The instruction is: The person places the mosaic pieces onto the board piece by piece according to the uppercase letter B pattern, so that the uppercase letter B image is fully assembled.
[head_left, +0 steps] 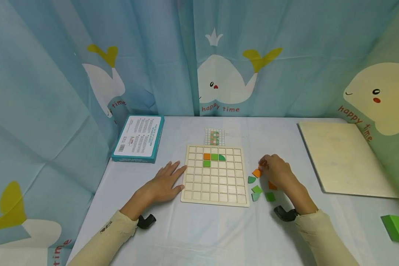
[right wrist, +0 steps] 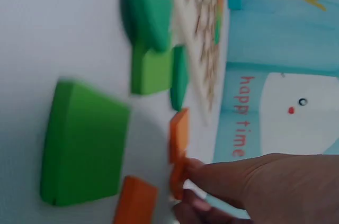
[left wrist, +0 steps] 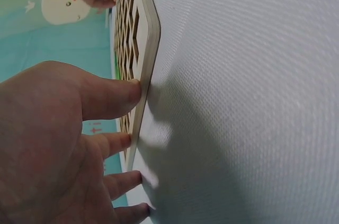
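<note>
Right hand (head_left: 276,170) pinches orange piece (right wrist: 178,179)

Head view: right of the grid board (head_left: 214,203); left hand (head_left: 166,183), spread wide, touches its left edge.
Left wrist view: thumb (left wrist: 114,99) meets grid board.
Right wrist view: green tile (right wrist: 85,147) nearby.

Pale square wooden board (head_left: 214,181), frame centre: matt, smooth rim. Orange square tile (head_left: 256,173), right of centre: smooth, painted look. White cloth table covering (head_left: 199,236), lower half: finely ribbed, matt. Blue whale-print cloth curtain (head_left: 159,55), top: creased. Teal-and-white rectangular cardboard box (head_left: 141,136), left: smooth.
</note>
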Demonstrator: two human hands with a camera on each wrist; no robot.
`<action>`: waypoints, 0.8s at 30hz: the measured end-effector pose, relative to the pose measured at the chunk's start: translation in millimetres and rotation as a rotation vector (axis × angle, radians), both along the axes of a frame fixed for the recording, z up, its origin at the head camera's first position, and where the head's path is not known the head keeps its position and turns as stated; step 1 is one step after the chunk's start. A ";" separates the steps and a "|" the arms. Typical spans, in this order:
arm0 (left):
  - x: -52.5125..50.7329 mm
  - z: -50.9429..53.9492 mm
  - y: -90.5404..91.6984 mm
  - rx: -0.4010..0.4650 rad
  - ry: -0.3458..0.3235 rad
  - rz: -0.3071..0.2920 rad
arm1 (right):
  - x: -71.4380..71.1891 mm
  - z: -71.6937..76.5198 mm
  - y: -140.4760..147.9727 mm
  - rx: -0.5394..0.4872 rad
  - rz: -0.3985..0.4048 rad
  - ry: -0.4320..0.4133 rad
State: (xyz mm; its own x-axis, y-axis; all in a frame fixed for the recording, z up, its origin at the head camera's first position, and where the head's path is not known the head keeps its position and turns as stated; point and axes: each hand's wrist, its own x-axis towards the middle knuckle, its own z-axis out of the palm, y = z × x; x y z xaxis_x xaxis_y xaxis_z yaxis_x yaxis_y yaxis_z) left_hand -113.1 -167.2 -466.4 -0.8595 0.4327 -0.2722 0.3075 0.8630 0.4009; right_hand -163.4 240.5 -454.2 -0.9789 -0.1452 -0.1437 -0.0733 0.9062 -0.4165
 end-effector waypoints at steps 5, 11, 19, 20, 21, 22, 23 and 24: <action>-0.4 -0.3 0.5 0.003 -0.005 0.001 | -5.8 0.9 5.3 -0.045 0.005 -0.021; -0.3 -1.4 0.1 -0.002 -0.005 0.007 | -2.3 7.7 15.5 -0.040 0.071 -0.068; -0.8 -2.3 -0.3 -0.008 0.000 0.008 | -3.8 -2.3 16.4 -0.053 0.046 -0.048; -0.8 -2.4 -0.3 -0.009 0.000 0.007 | -3.5 -3.3 17.2 -0.063 0.047 -0.048; -0.8 -2.5 -0.2 -0.010 0.000 0.007 | -3.2 -4.5 17.8 -0.073 0.048 -0.048; -0.8 -2.5 -0.1 -0.011 0.000 0.008 | -2.9 -5.7 18.4 -0.080 0.048 -0.046; -0.8 -2.6 -0.1 -0.011 0.000 0.008 | -2.6 -6.8 18.6 -0.085 0.046 -0.044; -0.9 -2.8 0.0 -0.013 0.000 0.008 | -2.5 -7.8 18.8 -0.086 0.042 -0.043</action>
